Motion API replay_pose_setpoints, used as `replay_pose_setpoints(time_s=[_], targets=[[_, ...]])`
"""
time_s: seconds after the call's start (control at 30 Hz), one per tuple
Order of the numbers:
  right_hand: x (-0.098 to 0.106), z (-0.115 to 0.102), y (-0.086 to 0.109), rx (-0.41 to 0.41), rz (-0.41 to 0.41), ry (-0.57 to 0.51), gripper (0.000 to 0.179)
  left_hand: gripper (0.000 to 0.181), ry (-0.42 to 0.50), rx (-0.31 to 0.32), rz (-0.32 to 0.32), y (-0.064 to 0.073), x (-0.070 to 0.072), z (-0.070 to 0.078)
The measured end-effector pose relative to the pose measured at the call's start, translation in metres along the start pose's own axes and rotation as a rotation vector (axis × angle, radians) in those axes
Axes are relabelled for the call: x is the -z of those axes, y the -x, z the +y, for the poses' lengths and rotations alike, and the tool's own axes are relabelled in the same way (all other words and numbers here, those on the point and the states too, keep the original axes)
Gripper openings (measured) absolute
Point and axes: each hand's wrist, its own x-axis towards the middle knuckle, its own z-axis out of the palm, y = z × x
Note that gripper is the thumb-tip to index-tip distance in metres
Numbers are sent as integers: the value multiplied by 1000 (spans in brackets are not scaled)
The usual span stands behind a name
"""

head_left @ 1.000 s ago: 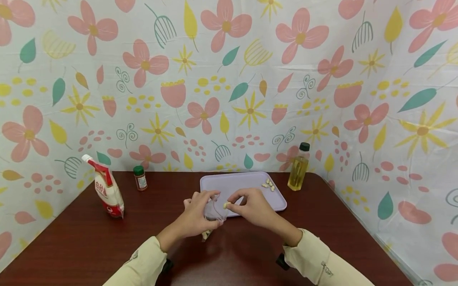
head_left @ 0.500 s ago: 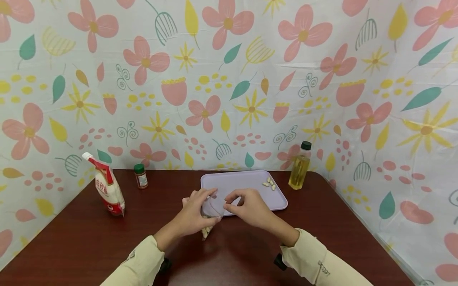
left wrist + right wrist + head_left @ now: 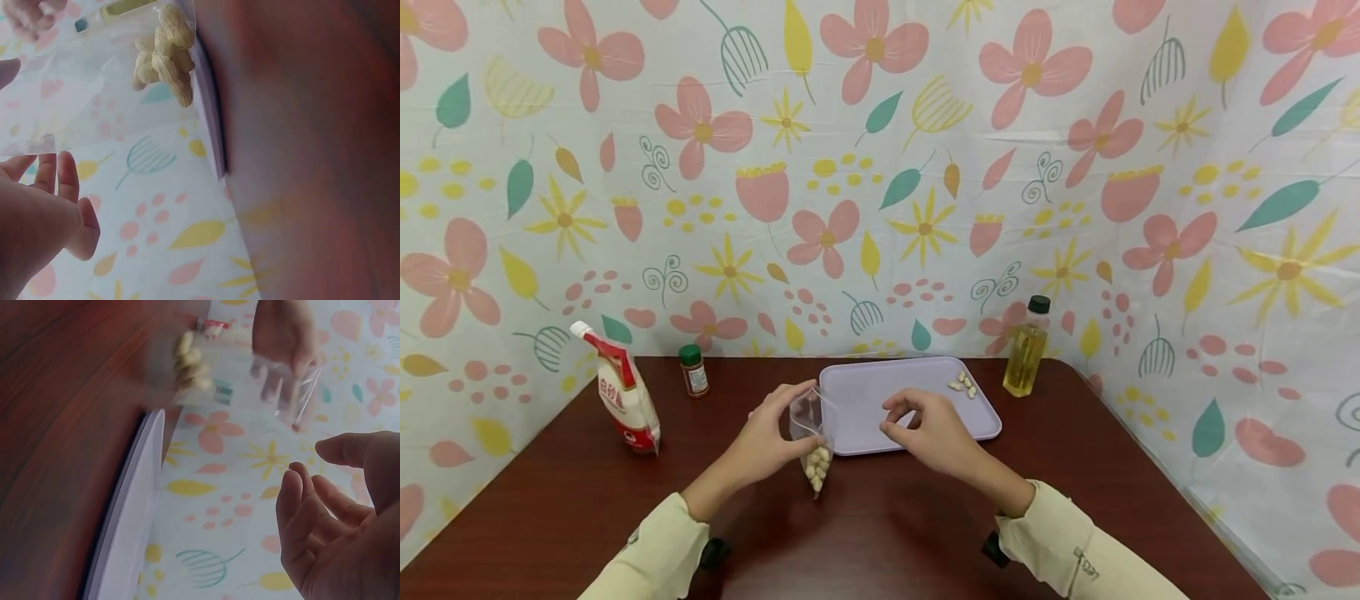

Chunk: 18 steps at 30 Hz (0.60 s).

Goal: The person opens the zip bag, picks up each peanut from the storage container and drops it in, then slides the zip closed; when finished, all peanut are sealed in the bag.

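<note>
My left hand (image 3: 766, 429) holds a clear plastic bag (image 3: 807, 423) at its mouth, thumb on the near side and fingers on the far side. Several unshelled peanuts (image 3: 165, 56) lie together in the bag's bottom, which hangs over the table in front of the tray's left end. To the right of the bag, apart from it, my right hand (image 3: 931, 429) hovers over the tray's front edge. Its thumb and fingers are loosely bent with a gap between them, and the right wrist view shows nothing held. More peanuts (image 3: 964, 386) lie at the right end of the lilac tray (image 3: 868, 396).
A bottle of yellow oil (image 3: 1026, 358) stands right of the tray. At the left are a small green-capped jar (image 3: 695, 375) and a red-and-white spouted pouch (image 3: 627, 404). A flower-printed curtain (image 3: 880, 183) hangs behind the dark brown table (image 3: 587, 508).
The peanut pinched in my right hand has gone from its fingers. My left hand has moved left with the bag, away from my right hand, bringing the bagged peanuts into clearer view.
</note>
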Motion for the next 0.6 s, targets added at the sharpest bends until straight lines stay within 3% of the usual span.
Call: replay_pose_setpoints(time_s=[0.13, 0.27, 0.4, 0.6], targets=[[2, 16, -3, -36, -4, 42, 13, 77, -1, 19, 19, 0, 14, -2], [5, 36, -6, -94, -3, 81, 13, 76, -27, 46, -10, -1, 21, -3], [10, 53, -9, -133, 21, 96, 13, 76, -45, 60, -59, -3, 17, -4], [22, 74, -14, -183, 42, 97, 12, 77, -77, 27, -86, -7, 3, -6]])
